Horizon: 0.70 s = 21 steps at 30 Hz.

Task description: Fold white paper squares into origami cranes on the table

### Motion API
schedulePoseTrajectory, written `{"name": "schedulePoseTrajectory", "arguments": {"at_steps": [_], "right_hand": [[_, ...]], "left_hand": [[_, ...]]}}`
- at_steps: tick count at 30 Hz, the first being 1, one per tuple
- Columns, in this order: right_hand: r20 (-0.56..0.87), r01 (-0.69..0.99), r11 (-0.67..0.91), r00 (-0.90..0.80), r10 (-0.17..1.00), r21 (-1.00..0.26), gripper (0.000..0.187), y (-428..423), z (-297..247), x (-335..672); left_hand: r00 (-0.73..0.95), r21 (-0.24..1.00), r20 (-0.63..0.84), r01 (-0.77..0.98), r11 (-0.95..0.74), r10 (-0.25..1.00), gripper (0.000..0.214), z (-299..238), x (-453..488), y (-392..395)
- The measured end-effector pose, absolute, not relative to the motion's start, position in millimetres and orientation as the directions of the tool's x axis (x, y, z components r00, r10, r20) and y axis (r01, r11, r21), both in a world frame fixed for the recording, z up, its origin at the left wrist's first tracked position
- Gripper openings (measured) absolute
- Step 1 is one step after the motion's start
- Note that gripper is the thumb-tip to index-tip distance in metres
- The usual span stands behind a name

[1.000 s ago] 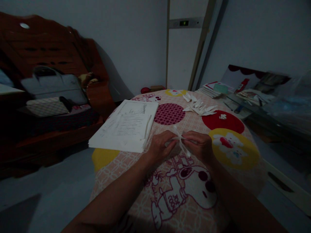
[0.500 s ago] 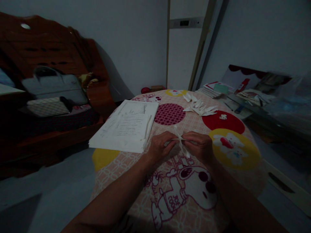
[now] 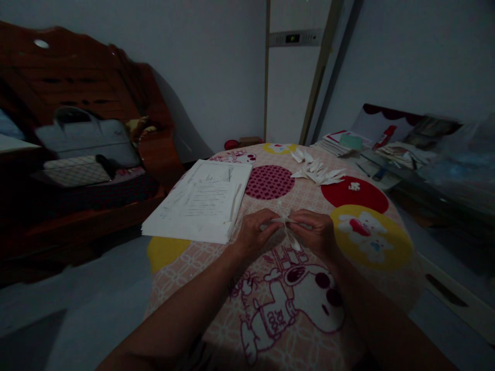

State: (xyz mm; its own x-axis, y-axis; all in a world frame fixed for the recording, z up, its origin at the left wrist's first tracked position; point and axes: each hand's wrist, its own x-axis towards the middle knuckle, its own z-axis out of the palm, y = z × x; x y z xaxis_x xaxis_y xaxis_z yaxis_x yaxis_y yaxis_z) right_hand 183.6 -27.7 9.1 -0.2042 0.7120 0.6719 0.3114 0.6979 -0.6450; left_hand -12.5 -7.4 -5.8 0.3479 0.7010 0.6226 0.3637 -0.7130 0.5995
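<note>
Between my two hands, over the middle of the table, is a crossed piece of thin white paper strips (image 3: 293, 240). My left hand (image 3: 255, 228) pinches its left end between thumb and forefinger. From the other side, my right hand (image 3: 316, 231) pinches the right end the same way. One strip points up and another hangs down from the crossing. The exact folds are too small and dim to make out. Beyond my hands lies a pile of folded white paper pieces (image 3: 319, 172). A small clump of white bits (image 3: 354, 186) rests on the red circle.
A stack of printed sheets (image 3: 201, 201) lies on the left of the patterned tablecloth (image 3: 232, 319). At right, a glass-topped table (image 3: 410, 175) carries papers and a red bottle (image 3: 385, 135). A wooden bench (image 3: 77, 62) with a grey handbag (image 3: 87, 136) stands at left.
My hands have drawn very slightly closer together, the right one shifting a little left. The lower strip's end has moved slightly left. Both pinches hold.
</note>
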Motion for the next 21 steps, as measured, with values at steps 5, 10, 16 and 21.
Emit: {"name": "schedulePoseTrajectory", "arguments": {"at_steps": [5,10,16,21], "right_hand": [[0.661,0.304,0.683,-0.188,0.727,-0.665,0.01,-26.7,8.9,182.5],[0.659,0.293,0.678,-0.175,0.732,-0.674,0.01,-26.6,9.2,182.1],[0.637,0.29,0.666,-0.2,0.744,-0.687,0.011,-26.8,8.4,184.3],[0.628,0.258,0.664,-0.215,0.748,-0.702,0.01,-26.8,7.4,184.9]], "left_hand": [[0.34,0.651,0.563,0.378,-0.658,0.753,0.019,-6.3,-11.6,-7.1],[0.355,0.646,0.562,0.374,-0.665,0.747,0.019,-5.3,-11.6,-8.3],[0.347,0.661,0.551,0.375,-0.651,0.759,0.02,-4.2,-11.8,-9.1],[0.354,0.659,0.556,0.365,-0.658,0.752,0.019,-4.6,-12.8,-8.4]]}}
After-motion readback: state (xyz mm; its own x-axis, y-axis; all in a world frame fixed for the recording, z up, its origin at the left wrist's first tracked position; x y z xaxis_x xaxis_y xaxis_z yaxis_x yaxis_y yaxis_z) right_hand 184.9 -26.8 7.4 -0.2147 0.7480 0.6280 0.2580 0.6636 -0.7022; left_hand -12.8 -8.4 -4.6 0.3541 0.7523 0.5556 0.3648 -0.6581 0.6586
